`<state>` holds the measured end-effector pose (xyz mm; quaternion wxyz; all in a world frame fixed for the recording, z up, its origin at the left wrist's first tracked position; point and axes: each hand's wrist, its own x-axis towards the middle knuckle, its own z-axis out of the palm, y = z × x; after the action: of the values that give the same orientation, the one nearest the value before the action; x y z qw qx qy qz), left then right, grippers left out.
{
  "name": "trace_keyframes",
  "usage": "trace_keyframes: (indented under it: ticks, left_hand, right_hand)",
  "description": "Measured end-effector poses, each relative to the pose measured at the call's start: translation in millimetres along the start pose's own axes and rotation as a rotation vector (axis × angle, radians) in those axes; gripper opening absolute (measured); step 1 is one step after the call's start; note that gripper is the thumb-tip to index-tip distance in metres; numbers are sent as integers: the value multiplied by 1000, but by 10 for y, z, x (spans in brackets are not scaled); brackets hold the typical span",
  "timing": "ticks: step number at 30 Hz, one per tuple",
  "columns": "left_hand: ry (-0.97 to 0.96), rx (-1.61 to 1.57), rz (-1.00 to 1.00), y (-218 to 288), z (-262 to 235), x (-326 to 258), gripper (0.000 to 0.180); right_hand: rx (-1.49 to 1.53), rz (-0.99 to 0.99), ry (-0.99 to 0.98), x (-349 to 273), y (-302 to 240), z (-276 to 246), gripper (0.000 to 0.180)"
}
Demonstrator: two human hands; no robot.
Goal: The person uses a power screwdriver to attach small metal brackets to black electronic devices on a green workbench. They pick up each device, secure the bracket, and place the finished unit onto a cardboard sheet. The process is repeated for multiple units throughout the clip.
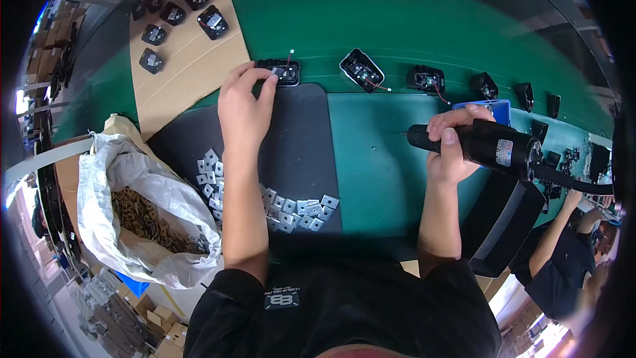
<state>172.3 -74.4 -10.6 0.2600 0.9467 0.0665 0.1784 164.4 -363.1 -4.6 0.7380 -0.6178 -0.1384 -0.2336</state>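
My left hand (246, 103) reaches to the far edge of the black mat. Its thumb and fingers pinch what looks like a small grey metal plate (274, 71) over an open black plastic housing (289, 76) with a short wire and white connector. My fingers hide part of that housing. My right hand (452, 142) is wrapped round a black electric screwdriver (498, 148), held level above the green mat with its bit pointing left. Loose square metal plates with holes (285, 212) lie on the near part of the black mat, partly behind my left forearm.
More open housings (362, 69) with wires line the green bench to the right, beside a blue box (498, 111). Black units sit on cardboard (189, 59) at far left. A white sack (106, 225) of small metal parts stands near left. A person (560, 265) works at right.
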Motion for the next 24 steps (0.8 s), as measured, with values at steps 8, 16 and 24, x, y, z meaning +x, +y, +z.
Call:
trace_keyframes:
  ticks: [8,16,24]
  left_hand:
    - [-53,-6,143,106,-230,-55,11]
    - [-452,-112,272,126,-521,-429,17]
    - [-121,-155,122,-1,-640,-689,17]
  right_hand:
    - [35,16,24,27,8,-9,44]
    - [139,242,-14,-90,-104,228,52]
    - [201,239,-62,-177,-133,367,49]
